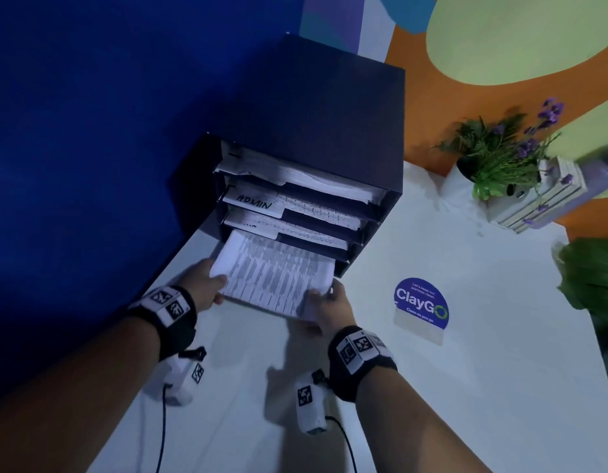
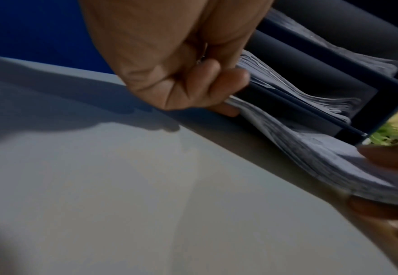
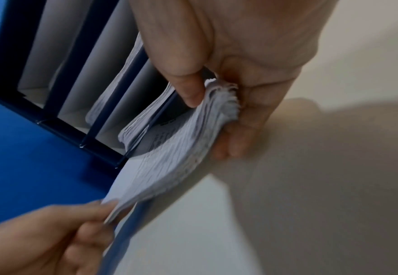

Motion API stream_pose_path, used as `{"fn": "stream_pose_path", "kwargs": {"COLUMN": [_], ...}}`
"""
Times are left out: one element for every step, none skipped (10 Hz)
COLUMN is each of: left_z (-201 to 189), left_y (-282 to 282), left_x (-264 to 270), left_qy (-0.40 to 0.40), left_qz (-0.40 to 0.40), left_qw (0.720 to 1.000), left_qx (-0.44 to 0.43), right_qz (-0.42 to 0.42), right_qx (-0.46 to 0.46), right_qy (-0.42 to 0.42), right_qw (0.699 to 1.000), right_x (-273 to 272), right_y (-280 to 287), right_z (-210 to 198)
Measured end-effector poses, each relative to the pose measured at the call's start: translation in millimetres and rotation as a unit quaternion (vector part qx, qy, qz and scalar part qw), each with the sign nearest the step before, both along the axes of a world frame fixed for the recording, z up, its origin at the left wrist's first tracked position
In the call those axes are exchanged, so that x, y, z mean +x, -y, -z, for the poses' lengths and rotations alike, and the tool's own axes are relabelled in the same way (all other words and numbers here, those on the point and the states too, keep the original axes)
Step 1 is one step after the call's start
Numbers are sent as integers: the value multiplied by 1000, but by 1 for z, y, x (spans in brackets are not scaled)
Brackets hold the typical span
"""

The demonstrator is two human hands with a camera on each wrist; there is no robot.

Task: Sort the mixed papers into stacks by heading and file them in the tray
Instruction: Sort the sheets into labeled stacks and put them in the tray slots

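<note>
A thick stack of printed papers (image 1: 275,274) is held at the mouth of the bottom slot of the dark file tray (image 1: 329,131), its far end partly inside. My left hand (image 1: 207,285) grips the stack's near left corner, thumb on top. My right hand (image 1: 329,302) pinches the near right corner, thumb over the sheets (image 3: 205,119) and fingers (image 3: 237,143) beneath. The left wrist view shows my fingers (image 2: 219,81) curled under the stack (image 2: 310,154). The three upper shelves hold paper piles; one tab reads ADMIN (image 1: 254,201).
The tray stands on a white table (image 1: 432,387) against a blue wall (image 1: 91,131). A round blue ClayGo sign (image 1: 420,302) stands right of my hands. A potted plant with purple flowers (image 1: 500,158) in a white crate sits at the back right. Green leaves (image 1: 592,271) reach in at the right edge.
</note>
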State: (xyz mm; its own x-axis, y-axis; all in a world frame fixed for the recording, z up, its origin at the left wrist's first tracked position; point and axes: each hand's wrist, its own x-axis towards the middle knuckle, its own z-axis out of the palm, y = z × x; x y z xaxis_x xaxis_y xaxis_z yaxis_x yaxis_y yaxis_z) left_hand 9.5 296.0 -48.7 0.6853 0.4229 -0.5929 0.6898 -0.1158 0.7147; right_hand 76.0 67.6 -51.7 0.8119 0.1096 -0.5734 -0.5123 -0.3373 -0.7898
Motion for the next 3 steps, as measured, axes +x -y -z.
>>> {"fn": "stream_pose_path", "kwargs": {"left_z": [9,14,-5], "left_y": [-4,0,14], "left_x": [29,54,77], "left_qy": [14,9,-40], "left_qz": [-7,5,-84], "left_qw": [1000,999,989], "left_qx": [3,35,-114], "right_qz": [-9,37,13], "right_qx": [-51,-33,-46], "right_qy": [55,85,86], "right_qw": [997,995,995], "right_x": [1,17,34], "right_y": [6,1,-5], "right_z": [7,6,3]}}
